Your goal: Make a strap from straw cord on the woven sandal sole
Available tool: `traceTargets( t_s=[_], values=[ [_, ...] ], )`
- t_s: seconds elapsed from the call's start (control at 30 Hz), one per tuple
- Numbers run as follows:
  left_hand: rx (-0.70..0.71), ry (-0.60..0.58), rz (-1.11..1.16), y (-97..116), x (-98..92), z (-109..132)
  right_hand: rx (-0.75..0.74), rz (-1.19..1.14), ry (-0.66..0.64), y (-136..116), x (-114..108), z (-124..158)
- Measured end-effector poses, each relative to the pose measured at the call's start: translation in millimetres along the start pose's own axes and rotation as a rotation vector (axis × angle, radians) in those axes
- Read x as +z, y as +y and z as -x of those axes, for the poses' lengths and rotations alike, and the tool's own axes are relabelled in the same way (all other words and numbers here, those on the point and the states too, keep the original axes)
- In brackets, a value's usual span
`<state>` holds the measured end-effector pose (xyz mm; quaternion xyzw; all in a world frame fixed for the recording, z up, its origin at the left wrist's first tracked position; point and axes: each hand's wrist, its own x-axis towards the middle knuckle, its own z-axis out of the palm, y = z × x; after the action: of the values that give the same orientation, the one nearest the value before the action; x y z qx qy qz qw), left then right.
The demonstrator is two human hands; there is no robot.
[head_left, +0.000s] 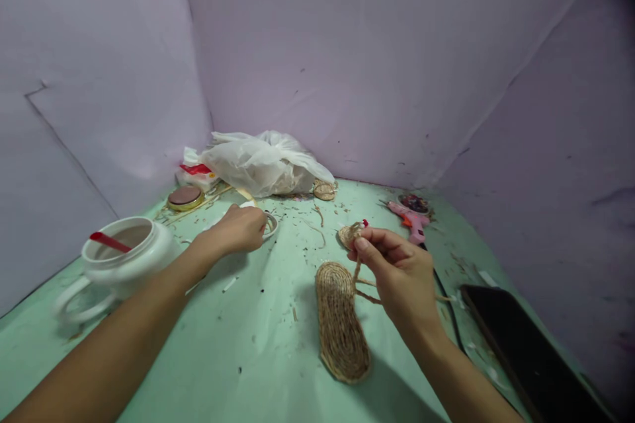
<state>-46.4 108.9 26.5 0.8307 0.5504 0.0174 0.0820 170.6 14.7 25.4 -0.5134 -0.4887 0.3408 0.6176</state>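
A slipper-shaped sole of coiled twine lies on the green table in the middle. Beside its upper right edge, my right hand pinches a strand of twine that runs up from the sole. Other strands pass under this hand. Just beyond its fingertips lies a small coiled twine piece with a red bit on it. My left hand is farther off to the left, fingers curled down at a small round white-rimmed dish. What those fingers grip is hidden.
At left stands a white pot with a red stick in it, near a round tin. A white plastic bag rests against the back wall. At right are a pink glue gun, its black cord and a dark phone. Fibre scraps litter the table.
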Motion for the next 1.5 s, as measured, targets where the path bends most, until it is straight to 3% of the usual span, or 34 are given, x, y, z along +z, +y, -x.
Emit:
traceTargets(
  t_s=[0.1,0.23,0.4,0.93,1.13,1.23,1.5],
  values=[
    [0.075,-0.005,0.136,8.4,-11.1,4.4,-0.018,0.049,-0.058,3.6,1.4,1.2],
    [0.194,-0.014,0.455,32.5,-27.3,18.7,-0.183,0.147,-0.126,4.1,3.9,4.9],
    [0.248,0.034,0.570,53.2,-31.1,31.2,-0.255,0.107,-0.240,4.3,4.9,8.4],
    [0.314,0.088,0.593,56.7,-18.1,32.6,-0.316,0.014,-0.320,9.9,8.9,13.2],
    [0.395,0.100,0.553,59.0,-16.0,33.3,-0.252,-0.079,-0.313,6.9,7.4,9.9],
    [0.432,0.173,0.512,61.7,-13.7,33.2,-0.209,-0.116,-0.307,4.4,7.3,8.1],
    [0.306,0.266,0.495,64.6,-6.7,30.7,-0.204,-0.092,-0.350,0.5,9.6,9.6]
  ],
)
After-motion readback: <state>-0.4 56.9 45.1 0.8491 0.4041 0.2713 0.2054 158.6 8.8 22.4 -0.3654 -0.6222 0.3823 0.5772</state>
